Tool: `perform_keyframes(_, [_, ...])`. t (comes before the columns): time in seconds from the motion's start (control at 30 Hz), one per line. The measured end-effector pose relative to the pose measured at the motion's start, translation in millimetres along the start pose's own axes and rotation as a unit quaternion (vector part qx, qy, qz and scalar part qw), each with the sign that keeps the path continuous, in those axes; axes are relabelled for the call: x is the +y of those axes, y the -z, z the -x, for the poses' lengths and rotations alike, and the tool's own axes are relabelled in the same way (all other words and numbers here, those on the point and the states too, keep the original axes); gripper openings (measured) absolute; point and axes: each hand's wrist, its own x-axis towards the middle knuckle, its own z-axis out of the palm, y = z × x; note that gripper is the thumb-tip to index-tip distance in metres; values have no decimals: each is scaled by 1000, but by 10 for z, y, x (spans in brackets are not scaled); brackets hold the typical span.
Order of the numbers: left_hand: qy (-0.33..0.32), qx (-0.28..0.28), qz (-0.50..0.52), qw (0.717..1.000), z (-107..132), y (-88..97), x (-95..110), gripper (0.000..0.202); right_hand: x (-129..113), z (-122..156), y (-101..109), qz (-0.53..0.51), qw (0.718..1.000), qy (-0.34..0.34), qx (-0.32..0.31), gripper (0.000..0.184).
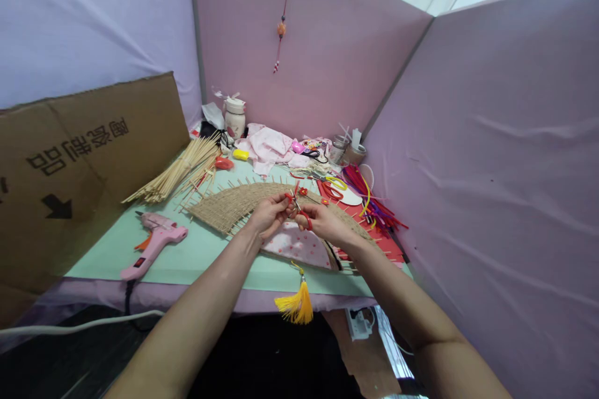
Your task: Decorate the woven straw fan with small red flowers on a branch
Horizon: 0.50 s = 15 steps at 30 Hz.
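Note:
My left hand [270, 214] is closed in a pinch on a small red piece [289, 197] held above a woven straw fan [234, 204]. My right hand [322, 222] grips small red-handled scissors [303, 211], whose blades point up toward that red piece. Both hands meet over the middle of the fan, which lies on the green mat [206, 252]. A yellow tassel [296, 305] hangs from the fan's base over the table's front edge.
A pink glue gun [154, 243] lies at the left, its cord dropping off the edge. Bamboo sticks [180, 171] lean by a cardboard sheet [84, 162]. Coloured pipe cleaners [374, 202], other scissors [334, 186], cloth and jars crowd the back. Pink partitions enclose the table.

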Motion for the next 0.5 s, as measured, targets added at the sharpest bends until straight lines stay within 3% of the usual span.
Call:
perform_keyframes(0.13, [26,-12,0,1000,14,11,24,14,-28,4,17,-12,999,4,-39,40])
perform_keyframes(0.5, [32,0,17,999,30,-18,31,8,160,-51,-43,36,999,12,9,45])
